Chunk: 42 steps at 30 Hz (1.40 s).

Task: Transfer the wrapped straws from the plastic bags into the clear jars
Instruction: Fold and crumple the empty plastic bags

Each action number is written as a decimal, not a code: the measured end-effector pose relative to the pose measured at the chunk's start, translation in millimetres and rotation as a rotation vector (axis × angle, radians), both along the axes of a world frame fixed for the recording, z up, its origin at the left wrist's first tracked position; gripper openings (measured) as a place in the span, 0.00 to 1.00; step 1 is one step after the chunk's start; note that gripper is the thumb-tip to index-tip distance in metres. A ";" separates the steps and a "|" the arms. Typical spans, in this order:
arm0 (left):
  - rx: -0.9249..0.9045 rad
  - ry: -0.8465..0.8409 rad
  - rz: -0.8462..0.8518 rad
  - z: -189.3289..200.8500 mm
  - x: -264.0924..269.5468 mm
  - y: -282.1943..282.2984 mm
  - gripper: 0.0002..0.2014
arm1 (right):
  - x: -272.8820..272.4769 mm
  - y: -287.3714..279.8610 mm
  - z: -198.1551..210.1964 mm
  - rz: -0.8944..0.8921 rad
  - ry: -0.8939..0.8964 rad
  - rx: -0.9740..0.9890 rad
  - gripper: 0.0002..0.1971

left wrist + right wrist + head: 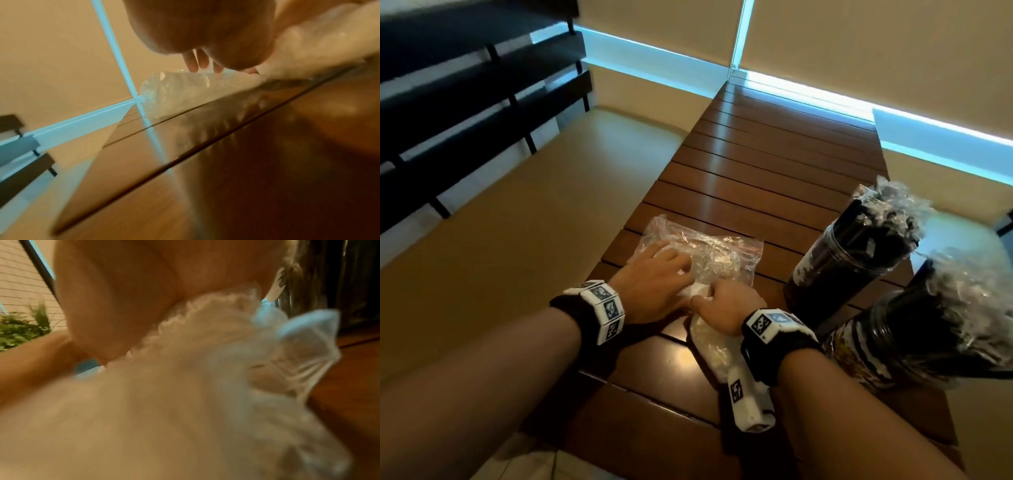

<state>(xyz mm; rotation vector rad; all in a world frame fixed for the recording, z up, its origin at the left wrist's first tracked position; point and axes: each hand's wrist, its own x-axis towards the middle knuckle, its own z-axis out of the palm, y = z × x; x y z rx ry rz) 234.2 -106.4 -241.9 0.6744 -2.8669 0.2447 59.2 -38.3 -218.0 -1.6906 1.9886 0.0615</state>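
Note:
A crumpled clear plastic bag [722, 251] lies flat on the slatted wooden table [756, 164]. My left hand [667, 270] rests on its near left part, fingers straight; in the left wrist view the fingertips [195, 65] touch the bag [168, 94]. My right hand [717, 298] curls round a second bag of white wrapped straws [710, 353], which runs back under the wrist; the right wrist view shows it blurred as the straw bundle [185, 386]. Two clear jars [849, 253] [914, 329] packed with black wrapped straws stand at the right.
Both jars stand close beside my right forearm, near the table's right edge. A tan cushioned bench [517, 222] with a dark slatted back [465, 102] runs along the left. The far half of the table shows bare wood.

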 end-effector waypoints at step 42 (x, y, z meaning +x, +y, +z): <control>0.987 0.692 0.606 45.7 -32.2 -24.0 0.14 | 14.5 2.2 23.2 -0.458 -0.758 -0.384 0.12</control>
